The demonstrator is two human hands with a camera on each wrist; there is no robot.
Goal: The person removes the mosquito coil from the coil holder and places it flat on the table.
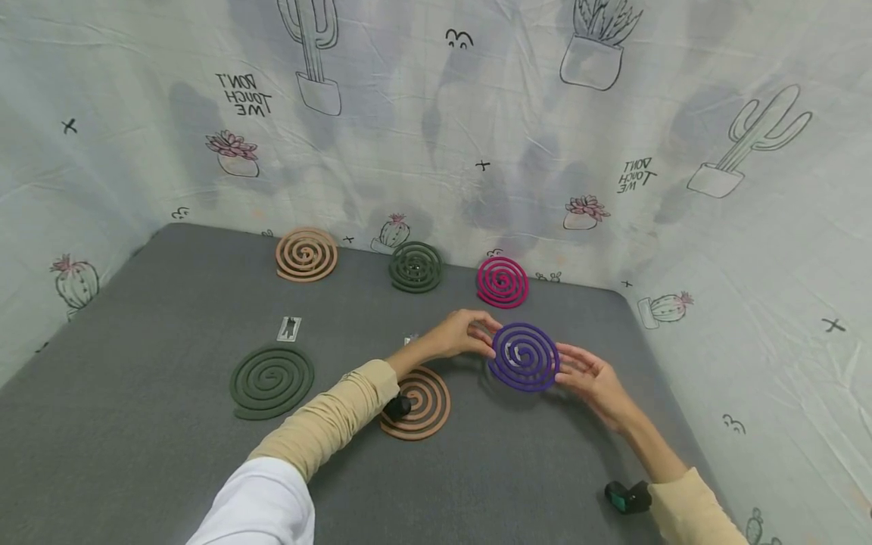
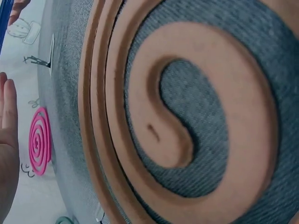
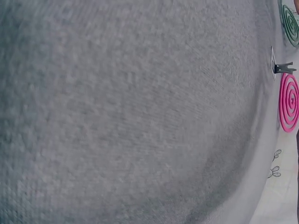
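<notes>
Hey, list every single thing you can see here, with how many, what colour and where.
Purple spiral: 1, purple, between the two hands
Pink spiral: 1, bright pink, right end of back row
Green spirals: 2, dark green, back row middle and front left
Tan spirals: 2, orange-tan, back row left and under the left arm
Small metal stands: at least 3, silvery, behind the front green spiral, partly behind the left arm, behind the purple spiral
Tabletop: 1, grey, under the spirals
Backdrop: white with plant drawings, around the table
Wrist cameras: 2, black, one per wrist
Left hand: 1, purple spiral's left edge
Right hand: 1, its right edge
Sleeves: tan on both arms, white higher on the left
</notes>
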